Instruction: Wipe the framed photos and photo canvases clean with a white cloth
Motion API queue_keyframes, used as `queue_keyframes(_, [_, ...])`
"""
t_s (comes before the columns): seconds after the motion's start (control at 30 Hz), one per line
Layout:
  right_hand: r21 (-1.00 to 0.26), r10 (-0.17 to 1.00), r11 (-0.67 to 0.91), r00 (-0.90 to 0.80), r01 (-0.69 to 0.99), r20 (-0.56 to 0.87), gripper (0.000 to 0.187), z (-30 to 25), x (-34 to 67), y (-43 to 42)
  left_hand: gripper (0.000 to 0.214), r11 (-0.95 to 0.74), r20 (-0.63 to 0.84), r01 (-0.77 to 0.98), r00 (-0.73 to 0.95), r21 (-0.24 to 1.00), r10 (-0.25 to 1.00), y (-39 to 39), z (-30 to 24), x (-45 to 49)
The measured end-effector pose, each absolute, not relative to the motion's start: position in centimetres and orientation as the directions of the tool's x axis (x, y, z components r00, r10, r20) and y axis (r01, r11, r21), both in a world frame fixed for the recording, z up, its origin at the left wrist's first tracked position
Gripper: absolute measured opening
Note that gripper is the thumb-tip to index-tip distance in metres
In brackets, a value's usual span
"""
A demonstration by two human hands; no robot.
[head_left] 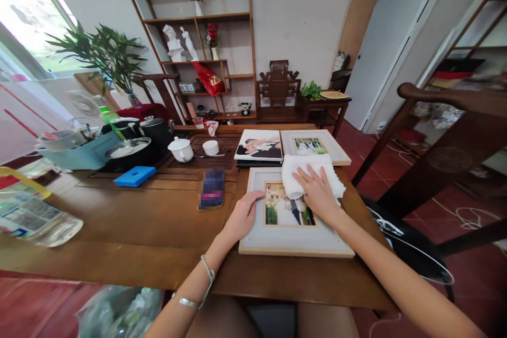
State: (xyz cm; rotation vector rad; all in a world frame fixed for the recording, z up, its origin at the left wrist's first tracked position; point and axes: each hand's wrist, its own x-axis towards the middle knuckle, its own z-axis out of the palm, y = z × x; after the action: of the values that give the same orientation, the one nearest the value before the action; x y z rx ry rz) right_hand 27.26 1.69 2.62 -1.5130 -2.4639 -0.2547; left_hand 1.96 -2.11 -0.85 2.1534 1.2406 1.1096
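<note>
A light wooden picture frame (295, 240) with a wide white mat and a photo in its middle lies flat on the wooden table (150, 222) in front of me. My left hand (241, 217) rests on the frame's left edge, fingers flat and spread. My right hand (318, 193) lies flat on a white cloth (295, 166), pressing it onto the frame's upper right part over the glass. Two more pictures lie just beyond: a frameless photo print (259, 145) and a second light frame (317, 145).
A phone (212, 195) lies left of the frame. Farther left are a blue pad (135, 175), white teacups (181, 149), a black kettle (156, 129), a teal basket (81, 153) and a plastic bag (35, 219). A dark wooden chair (447, 148) stands at right; shelves (198, 37) stand behind.
</note>
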Motion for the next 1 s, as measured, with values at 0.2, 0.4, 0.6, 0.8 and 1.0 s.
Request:
queue_keyframes(0.2, [0.039,0.860,0.465,-0.462,0.884,0.218,0.072,2.8,27.1,1.4,0.037,-0.519,0.436,0.527,0.284,0.673,0.854,-2.1,-0.9,2.0])
queue_keyframes(0.4, [-0.257,0.672,0.726,-0.738,0.638,0.065,0.080,3.8,26.8,-0.3,0.035,-0.526,0.439,0.511,0.291,0.680,0.850,-2.1,-0.7,2.0])
queue_keyframes(0.6, [-0.249,0.709,0.696,-0.698,0.673,0.096,0.075,3.8,29.2,1.2,0.036,-0.517,0.425,0.522,0.294,0.679,0.856,-2.1,-0.7,2.0])
queue_keyframes(0.8, [0.022,0.867,0.428,-0.418,0.903,0.271,0.070,2.8,28.7,2.0,0.036,-0.493,0.399,0.553,0.290,0.672,0.870,-2.1,-0.9,1.9])
queue_keyframes(1.0, [-0.062,0.777,0.627,-0.619,0.776,0.116,0.079,3.3,25.9,-0.2,0.040,-0.492,0.406,0.553,0.280,0.673,0.870,-2.2,-0.9,2.0])
